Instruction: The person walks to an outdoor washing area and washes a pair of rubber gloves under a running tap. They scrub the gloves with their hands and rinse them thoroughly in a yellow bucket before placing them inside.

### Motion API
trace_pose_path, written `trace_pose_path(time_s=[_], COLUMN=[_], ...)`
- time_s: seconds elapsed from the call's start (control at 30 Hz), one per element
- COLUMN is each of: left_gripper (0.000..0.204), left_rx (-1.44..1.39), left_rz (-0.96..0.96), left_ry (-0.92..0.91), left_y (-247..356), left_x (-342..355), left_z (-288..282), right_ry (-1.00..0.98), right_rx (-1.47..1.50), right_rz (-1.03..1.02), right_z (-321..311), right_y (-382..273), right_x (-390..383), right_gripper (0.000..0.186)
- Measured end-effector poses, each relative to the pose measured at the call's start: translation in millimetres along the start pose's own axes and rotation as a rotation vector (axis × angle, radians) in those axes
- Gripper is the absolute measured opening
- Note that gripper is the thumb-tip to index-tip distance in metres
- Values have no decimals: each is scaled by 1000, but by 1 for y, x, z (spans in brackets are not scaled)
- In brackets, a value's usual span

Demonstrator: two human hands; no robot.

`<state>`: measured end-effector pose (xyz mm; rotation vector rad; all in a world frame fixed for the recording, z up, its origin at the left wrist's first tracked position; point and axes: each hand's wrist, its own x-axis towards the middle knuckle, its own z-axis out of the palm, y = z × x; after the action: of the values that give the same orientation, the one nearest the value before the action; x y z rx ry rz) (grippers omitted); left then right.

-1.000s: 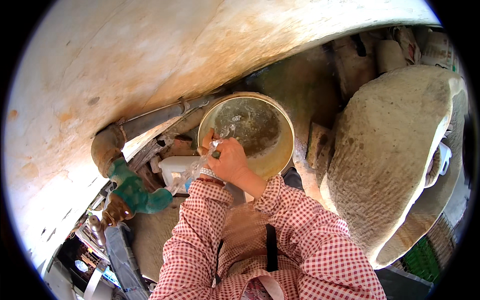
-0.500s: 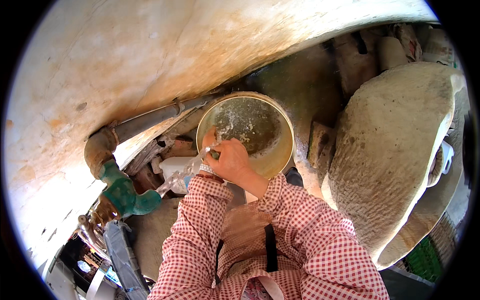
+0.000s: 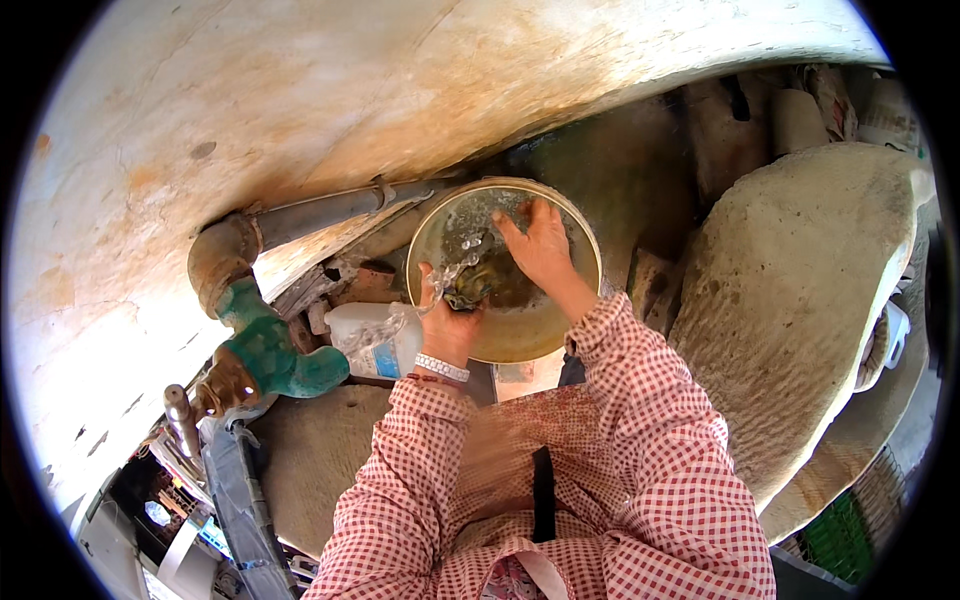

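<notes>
My left hand point(image 3: 447, 328) is over the near left side of a round, pale bucket point(image 3: 545, 338), cupped around a dark green, crumpled, leaf-like clump point(image 3: 470, 288). I cannot make out exactly what the clump is. From the green curved spout point(image 3: 318, 372) at the left, a stream of water point(image 3: 378, 333) arcs to my left hand and splashes over the clump. My right hand point(image 3: 543, 248) hovers over the bucket's right part, apart from the left, its thumb and fingers spread with nothing in them. Murky water with small bubbles lies in the bucket.
A white plastic jug point(image 3: 362, 325) stands between spout and bucket. A grey pipe point(image 3: 320, 216) runs along the stained wall point(image 3: 330, 110). To the right leans a large rough stone slab point(image 3: 790, 290). A metal tap handle point(image 3: 180, 418) sticks up beside a tape-wrapped hose point(image 3: 238, 500).
My hands were close together at the bucket's left side. The right has moved away to the right and spread its fingers. The clump now shows in my left hand.
</notes>
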<state>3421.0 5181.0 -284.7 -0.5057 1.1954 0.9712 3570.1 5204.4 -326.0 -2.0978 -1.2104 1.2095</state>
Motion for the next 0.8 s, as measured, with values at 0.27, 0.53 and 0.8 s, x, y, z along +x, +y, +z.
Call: trace_pose_path(time_s=[0.27,0.53,0.8], left_gripper=[40,35,37], left_rx=[43,399,429], left_rz=[99,-61,-114], left_ry=[-126,137,332], left_y=[-27,-12,-12], left_x=[52,67,75], left_z=[-36,-70,-105], right_ry=[-299,-53,-302], right_rx=[291,-42,-125], right_rz=[8,94,-6], right_z=[46,92,165], right_y=[15,110,134], right_x=[-52,8,-25], right_gripper=[48,41,33])
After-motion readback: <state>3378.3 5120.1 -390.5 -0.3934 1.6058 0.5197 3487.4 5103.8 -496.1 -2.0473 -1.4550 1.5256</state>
